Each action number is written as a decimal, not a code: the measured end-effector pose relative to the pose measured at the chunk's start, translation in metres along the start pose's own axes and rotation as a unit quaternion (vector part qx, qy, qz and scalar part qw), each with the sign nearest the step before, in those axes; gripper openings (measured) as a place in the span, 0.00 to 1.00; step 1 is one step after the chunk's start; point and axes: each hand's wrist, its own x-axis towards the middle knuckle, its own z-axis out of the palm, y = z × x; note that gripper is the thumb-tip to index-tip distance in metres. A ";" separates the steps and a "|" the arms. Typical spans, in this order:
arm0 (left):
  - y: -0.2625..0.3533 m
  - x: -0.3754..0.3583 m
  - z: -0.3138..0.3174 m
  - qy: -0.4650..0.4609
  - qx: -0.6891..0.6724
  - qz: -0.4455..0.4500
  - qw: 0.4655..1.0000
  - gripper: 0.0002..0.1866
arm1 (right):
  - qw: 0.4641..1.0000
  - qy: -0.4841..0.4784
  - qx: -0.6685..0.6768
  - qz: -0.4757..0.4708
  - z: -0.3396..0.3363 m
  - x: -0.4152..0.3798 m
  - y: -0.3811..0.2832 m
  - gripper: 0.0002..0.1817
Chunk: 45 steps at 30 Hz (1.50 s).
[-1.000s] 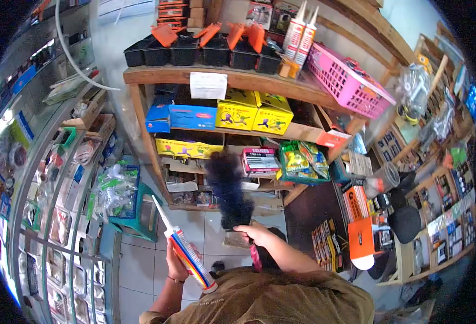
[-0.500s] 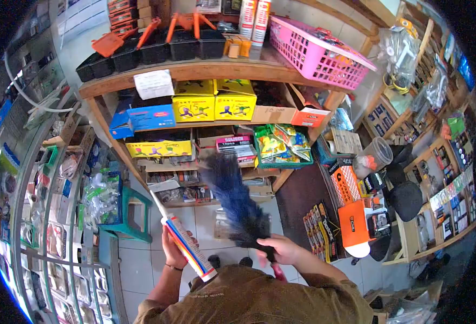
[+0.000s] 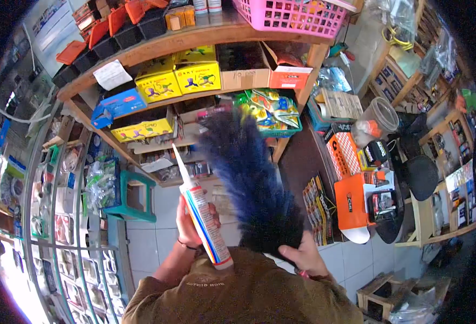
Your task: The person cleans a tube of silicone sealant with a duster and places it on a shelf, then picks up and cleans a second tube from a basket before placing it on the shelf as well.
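Note:
My left hand (image 3: 188,220) is wrapped around a white sealant tube (image 3: 208,227) with blue, red and orange stripes. Its long nozzle points up and slightly left. My right hand (image 3: 306,256) grips the base of a fluffy feather duster (image 3: 249,178), dark blue and black, with its bristles pointing up and to the left. Most of the duster's handle is hidden. Both things are held close in front of my chest, the tube to the left of the duster, with a small gap between them.
Ahead stands a wooden shelf (image 3: 195,47) with yellow boxes (image 3: 197,75), a blue box (image 3: 120,106) and a pink basket (image 3: 297,16). A green stool (image 3: 136,195) is at left, beside glass display cases. At right, an orange box (image 3: 352,204) sits near a clear plastic jar (image 3: 377,121).
The sealant tube has come up and right, turning more upright. The duster has moved closer and now looks larger. My view has shifted, so the shelf appears tilted and higher.

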 end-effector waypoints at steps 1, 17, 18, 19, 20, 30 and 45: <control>-0.002 -0.002 -0.001 -0.006 0.026 0.008 1.000 0.31 | 0.999 0.002 -0.044 -0.025 -0.011 -0.002 0.001 0.14; -0.006 0.035 0.017 -0.030 0.000 0.029 0.999 0.32 | 0.993 0.092 0.070 0.038 0.002 0.001 -0.022 0.20; -0.006 0.037 0.018 -0.023 -0.048 0.023 0.998 0.33 | 0.992 0.094 0.069 0.039 0.002 0.005 -0.018 0.20; -0.005 0.041 0.011 -0.061 -0.021 0.031 0.997 0.34 | 0.992 0.123 0.024 0.023 0.000 0.010 -0.014 0.20; -0.003 0.046 0.004 -0.065 -0.023 0.028 0.997 0.34 | 0.988 0.152 -0.023 0.005 -0.002 0.013 -0.011 0.19; -0.003 0.086 0.005 -0.129 0.075 0.095 0.984 0.27 | 0.958 0.098 -0.270 -0.005 0.002 0.017 -0.010 0.19; -0.015 0.086 0.026 -0.137 0.040 0.042 0.989 0.26 | 0.937 0.167 -0.298 -0.077 -0.002 0.026 0.001 0.19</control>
